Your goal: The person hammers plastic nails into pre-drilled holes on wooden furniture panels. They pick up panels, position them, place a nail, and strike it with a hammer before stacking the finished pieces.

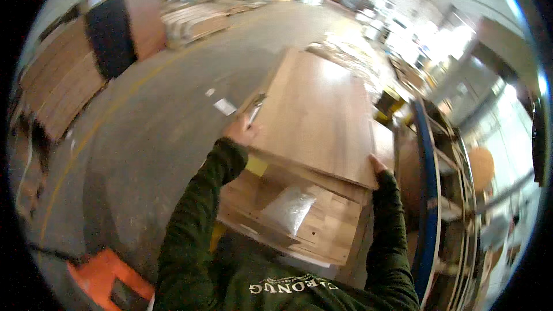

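Observation:
A large wood-grain panel [317, 112] lies tilted in front of me, above a stack of boards. My left hand [244, 131] is closed at its near left corner. A slim, silver and dark tool [256, 109] sticks out past those fingers; its kind is blurred. Along the right edge of the panel, near its close corner, my right hand [378, 165] is wrapped, its fingers partly hidden. Below the panel shows a lower wooden board [331, 219] with small holes. On that board rests a clear plastic bag [290, 208], its contents too blurred to make out.
At lower left stands an orange pallet-jack-like frame [109, 279]. A shelf rack with a blue edge [425, 196] runs close on my right. Stacked boards [60, 78] line the far left. White paper [225, 106] lies on the floor; plastic wrap [351, 52] sits beyond the panel.

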The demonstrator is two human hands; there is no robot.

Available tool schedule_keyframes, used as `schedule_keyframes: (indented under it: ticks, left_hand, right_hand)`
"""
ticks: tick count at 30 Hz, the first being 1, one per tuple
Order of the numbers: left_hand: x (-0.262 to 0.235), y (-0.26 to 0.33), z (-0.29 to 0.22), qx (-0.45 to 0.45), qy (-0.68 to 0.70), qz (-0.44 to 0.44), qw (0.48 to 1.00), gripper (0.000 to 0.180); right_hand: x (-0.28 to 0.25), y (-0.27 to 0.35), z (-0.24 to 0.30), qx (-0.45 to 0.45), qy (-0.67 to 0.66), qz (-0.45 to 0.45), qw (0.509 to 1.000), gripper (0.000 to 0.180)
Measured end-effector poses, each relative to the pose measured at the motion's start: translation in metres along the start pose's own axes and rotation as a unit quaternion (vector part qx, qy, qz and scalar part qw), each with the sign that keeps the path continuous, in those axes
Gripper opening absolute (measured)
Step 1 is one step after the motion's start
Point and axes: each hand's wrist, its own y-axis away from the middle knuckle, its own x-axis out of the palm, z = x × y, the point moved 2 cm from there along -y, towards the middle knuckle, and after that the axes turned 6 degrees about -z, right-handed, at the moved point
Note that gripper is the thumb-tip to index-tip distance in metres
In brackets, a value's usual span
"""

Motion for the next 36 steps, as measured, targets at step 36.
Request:
schedule_keyframes:
  ticks: [36]
  left_hand:
    - [0.040, 0.189, -0.053, 0.189, 0.226, 0.545, 0.785, 0.031]
  right_hand:
    - [0.110, 0.384, -0.090, 0.099, -0.037, -0.400, 0.910, 0.054]
